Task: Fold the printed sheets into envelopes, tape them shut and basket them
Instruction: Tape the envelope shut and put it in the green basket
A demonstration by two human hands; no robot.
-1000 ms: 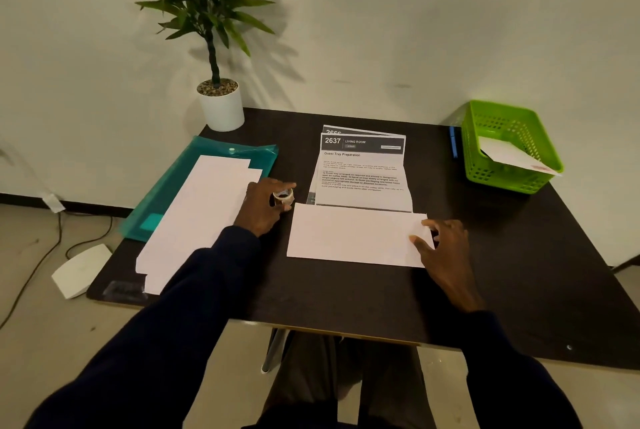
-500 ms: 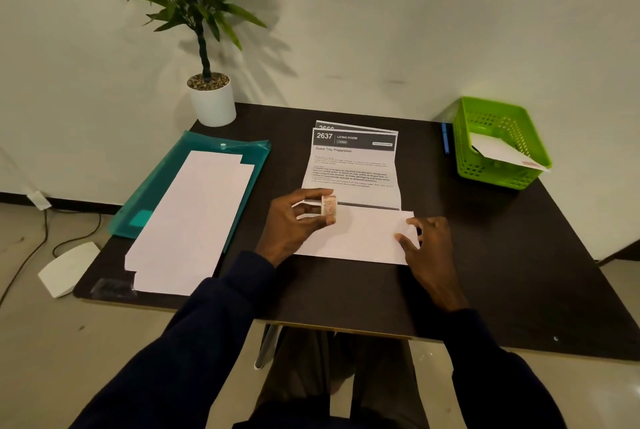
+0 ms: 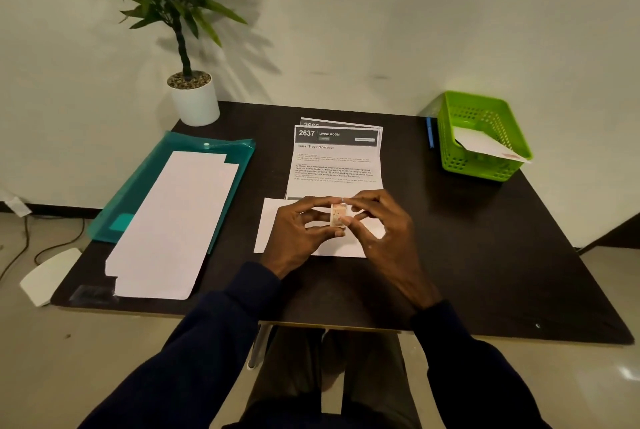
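Printed sheets (image 3: 336, 165) headed "2637 Living Room" are lying stacked mid-tabletop (image 3: 485, 255), their near edge meeting a plain white folded envelope (image 3: 268, 224) just in front. Above that envelope, the left hand (image 3: 294, 238) is gripping a small, pale patterned tape roll (image 3: 338, 219) in curled fingers, while the right hand (image 3: 388, 238) is pinching the roll's edge. Another white envelope (image 3: 485, 146) is leaning inside the green basket (image 3: 485, 101) at the far right corner.
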